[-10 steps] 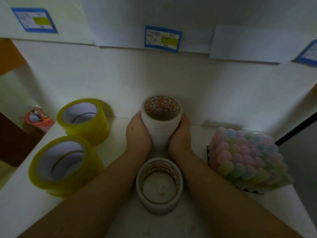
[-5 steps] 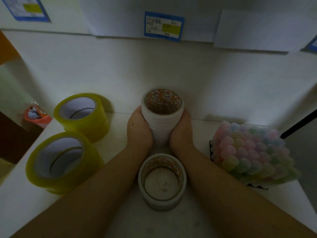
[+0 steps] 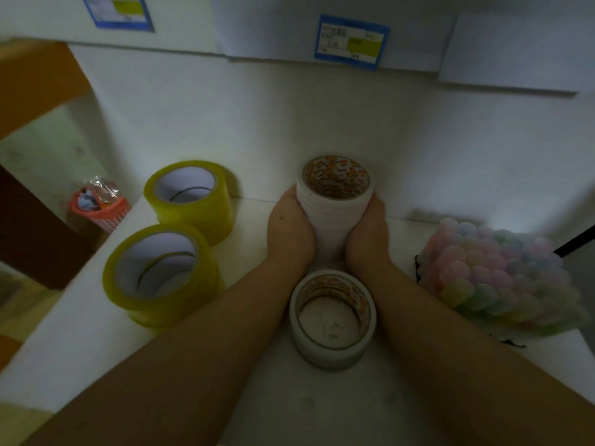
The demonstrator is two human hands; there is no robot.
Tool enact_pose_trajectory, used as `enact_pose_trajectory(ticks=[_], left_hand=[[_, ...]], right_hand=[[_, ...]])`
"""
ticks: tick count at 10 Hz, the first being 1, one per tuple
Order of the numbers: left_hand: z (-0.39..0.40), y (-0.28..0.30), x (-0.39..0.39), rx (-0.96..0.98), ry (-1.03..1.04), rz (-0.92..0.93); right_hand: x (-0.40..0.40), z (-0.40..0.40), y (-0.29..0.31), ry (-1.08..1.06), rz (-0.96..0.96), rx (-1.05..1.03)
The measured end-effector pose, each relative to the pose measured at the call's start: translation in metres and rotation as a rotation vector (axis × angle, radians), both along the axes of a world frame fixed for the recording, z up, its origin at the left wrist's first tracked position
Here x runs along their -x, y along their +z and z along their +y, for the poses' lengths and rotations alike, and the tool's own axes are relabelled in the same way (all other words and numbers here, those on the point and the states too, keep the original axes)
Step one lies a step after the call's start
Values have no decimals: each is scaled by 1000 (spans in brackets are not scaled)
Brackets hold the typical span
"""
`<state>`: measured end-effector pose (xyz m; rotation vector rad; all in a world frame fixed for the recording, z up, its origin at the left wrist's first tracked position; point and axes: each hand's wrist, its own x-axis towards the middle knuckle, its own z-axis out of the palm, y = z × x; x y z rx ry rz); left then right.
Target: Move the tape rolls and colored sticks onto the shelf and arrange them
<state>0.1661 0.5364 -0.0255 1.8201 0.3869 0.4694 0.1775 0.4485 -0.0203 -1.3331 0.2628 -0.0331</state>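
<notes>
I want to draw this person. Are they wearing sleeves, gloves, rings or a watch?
No. Both forearms are bare right down to the picture's edge. The left hand and right hand have no gloves, and no watch or bracelet shows. The fingers are mostly hidden, so rings can't be ruled out.

Left hand (image 3: 289, 230), right hand (image 3: 367, 233): cupped, facing inward.

Two bare forearms reach in from the near edge, no sleeves, watch or jewellery showing. The left hand (image 3: 289, 226) has a small dark mark on its back. The right hand (image 3: 367, 233) is unmarked.
</notes>
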Motion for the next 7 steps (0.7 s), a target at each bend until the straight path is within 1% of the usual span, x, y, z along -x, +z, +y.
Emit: enact_pose_trajectory(ticks=[1,3,4,5,6,7], left_hand=[[0,-1,0,47,16,13],[-1,8,5,231,-7,31],[7,1,1,405,-106,54],[18,-31,-17,628,-213,89],[14,-26,-1,754,-264,51],[14,-28,22,718,-300,25]], right_hand=[[1,1,-2,16,1,-21],[0,0,-2,27,25,-19],[3,-3,-3,44,-5,-40],[9,-6,-1,129,1,-154],[20,-16,3,137,-15,-184],[34,-23,9,130,-51,-42]])
